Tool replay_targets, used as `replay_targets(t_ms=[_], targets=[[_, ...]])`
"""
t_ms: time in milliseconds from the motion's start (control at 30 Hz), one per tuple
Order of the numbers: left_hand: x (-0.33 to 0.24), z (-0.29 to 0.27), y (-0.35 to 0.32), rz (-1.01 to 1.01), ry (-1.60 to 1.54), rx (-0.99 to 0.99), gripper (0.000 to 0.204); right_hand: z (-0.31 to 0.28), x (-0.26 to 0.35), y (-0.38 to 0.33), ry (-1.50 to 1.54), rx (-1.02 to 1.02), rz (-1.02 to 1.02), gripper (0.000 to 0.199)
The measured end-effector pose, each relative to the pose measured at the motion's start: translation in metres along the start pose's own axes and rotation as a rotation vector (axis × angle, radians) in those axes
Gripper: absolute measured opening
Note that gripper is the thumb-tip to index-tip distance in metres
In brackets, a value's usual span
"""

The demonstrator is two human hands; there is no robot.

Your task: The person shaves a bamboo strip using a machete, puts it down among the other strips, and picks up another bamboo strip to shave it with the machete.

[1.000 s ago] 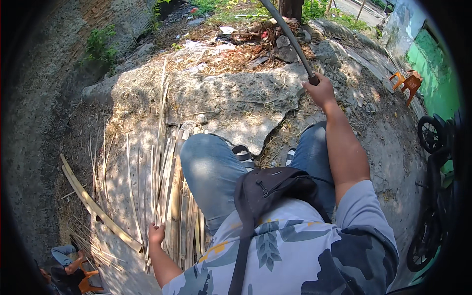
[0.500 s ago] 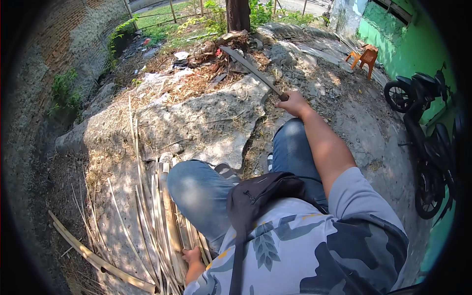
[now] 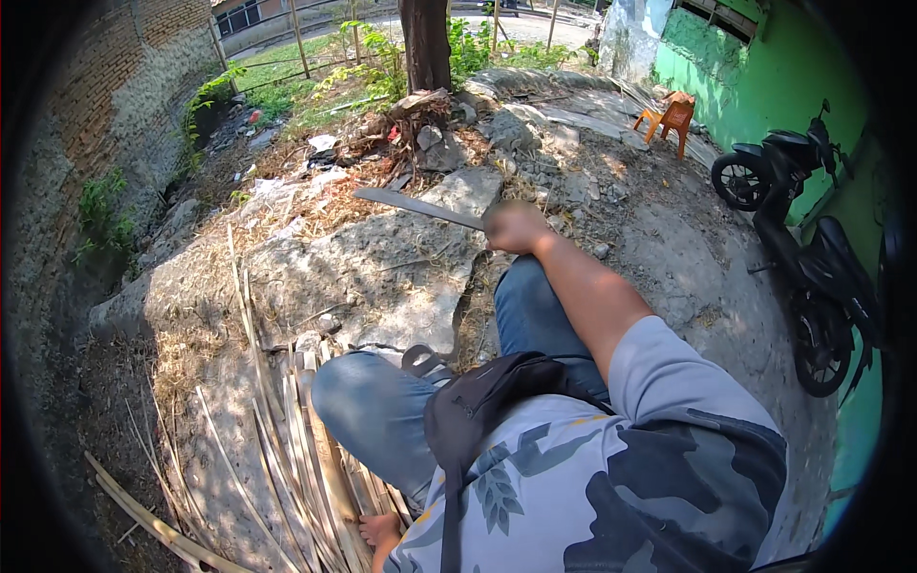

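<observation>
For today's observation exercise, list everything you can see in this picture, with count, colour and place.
long blade: one, grey, raised over the slab
bamboo strips: many, pale tan, on the ground at lower left
concrete slab: one, grey, centre
plastic chair: one, orange, upper right
motorbikes: two, black, by the green wall
tree trunk: one, brown, top
bag: one, black, on the lap
right hand: grip shut on the long blade
left hand: on the bamboo strips; grip unclear

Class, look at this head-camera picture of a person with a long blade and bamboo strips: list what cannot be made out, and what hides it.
- Left hand: mostly hidden by the shirt and the frame's lower edge; whether it grips the bamboo strips cannot be told.
- Blade: its handle is hidden inside the right hand, which is motion-blurred.
- Feet: covered by the knees.
- Motorbike: partly lost in the dark fisheye rim.
</observation>
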State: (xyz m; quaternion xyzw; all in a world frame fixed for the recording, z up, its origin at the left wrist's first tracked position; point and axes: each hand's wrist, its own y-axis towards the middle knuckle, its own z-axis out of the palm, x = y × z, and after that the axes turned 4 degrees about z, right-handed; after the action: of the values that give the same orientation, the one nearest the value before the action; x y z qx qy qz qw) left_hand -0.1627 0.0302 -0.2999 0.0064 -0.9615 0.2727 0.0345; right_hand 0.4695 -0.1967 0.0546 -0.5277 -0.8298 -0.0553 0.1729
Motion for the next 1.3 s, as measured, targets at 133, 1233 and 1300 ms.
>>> replay_targets(t_ms=[133,1233,1300], targets=[[-0.003,-0.035,-0.014,0.064,0.029,0.07,0.077,-0.001,-0.002,0.0,-0.027,0.068,0.009,0.046],[0.034,-0.044,-0.019,-0.139,-0.058,0.052,0.07,-0.011,-0.025,-0.008,-0.16,0.097,-0.001,0.045],[0.033,-0.046,-0.016,-0.154,-0.063,0.049,0.071,-0.014,-0.025,-0.01,-0.177,0.127,0.035,0.046]])
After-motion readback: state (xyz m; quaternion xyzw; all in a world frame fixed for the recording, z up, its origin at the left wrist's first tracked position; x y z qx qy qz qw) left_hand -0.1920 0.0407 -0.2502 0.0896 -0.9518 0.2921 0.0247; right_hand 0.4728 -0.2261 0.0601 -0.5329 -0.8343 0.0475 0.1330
